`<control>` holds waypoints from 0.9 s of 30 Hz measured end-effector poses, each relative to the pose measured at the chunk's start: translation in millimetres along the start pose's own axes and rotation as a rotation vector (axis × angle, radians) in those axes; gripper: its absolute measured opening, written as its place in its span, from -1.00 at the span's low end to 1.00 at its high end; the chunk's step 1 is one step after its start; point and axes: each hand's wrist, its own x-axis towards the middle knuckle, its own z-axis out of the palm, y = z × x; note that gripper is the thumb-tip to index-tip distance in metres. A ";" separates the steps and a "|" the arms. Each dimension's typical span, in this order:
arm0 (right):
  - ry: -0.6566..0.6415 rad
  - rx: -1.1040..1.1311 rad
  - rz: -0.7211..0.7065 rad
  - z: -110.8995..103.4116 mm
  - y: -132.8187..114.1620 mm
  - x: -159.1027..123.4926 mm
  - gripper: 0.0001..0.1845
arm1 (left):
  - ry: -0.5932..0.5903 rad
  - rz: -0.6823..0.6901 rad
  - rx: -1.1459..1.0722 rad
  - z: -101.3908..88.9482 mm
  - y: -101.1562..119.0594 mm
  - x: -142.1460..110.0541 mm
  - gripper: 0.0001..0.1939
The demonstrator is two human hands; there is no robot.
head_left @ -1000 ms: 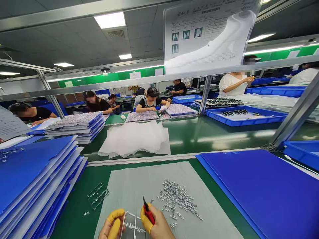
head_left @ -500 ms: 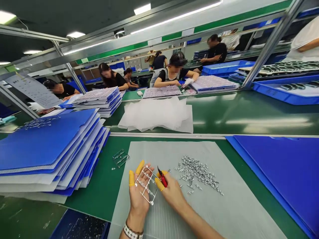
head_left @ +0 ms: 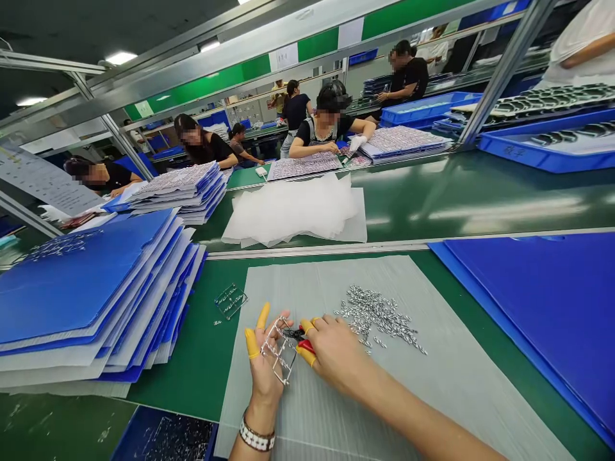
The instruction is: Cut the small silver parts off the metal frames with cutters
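Observation:
My left hand (head_left: pixel 263 382), in yellow finger cots, holds a silvery sprue frame (head_left: pixel 280 363) with small twisted pieces across its open palm. The frame stands tilted, and some fingers lie hidden behind it. My right hand (head_left: pixel 339 349), also wearing yellow cots, is closed round red-handled nippers (head_left: pixel 306 346). Their dark jaws reach to the frame's upper right part; whether they bite on a piece I cannot tell. Right of the hands lies a pile of small silvery twisted pieces (head_left: pixel 377 317). A second sprue frame (head_left: pixel 231 301) rests to the left on the green table.
A pale sheet (head_left: pixel 432 397) covers the table under my hands. Stacked blue and white sheets (head_left: pixel 86 282) rise at left; blue boards (head_left: pixel 538 301) lie at right. A bin (head_left: pixel 166 435) with scraps sits below the left front edge. Several co-workers sit beyond white paper (head_left: pixel 293 208).
My right hand has moved up and left, turning the nippers so their jaws reach into the sprue frame. The frame has tilted more in my left hand. The camera view has shifted slightly.

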 end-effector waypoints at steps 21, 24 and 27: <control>0.036 -0.059 -0.029 -1.8 -1.4 4.9 -0.73 | -0.033 0.027 0.094 4.3 2.8 -8.7 -0.37; 0.027 -0.068 -0.032 -3.8 -1.7 5.0 -0.74 | -0.049 0.026 0.101 4.6 3.1 -9.7 -0.37; 0.008 -0.070 -0.035 -3.5 -1.7 5.1 -0.73 | -0.055 0.012 0.107 4.6 3.0 -10.7 -0.38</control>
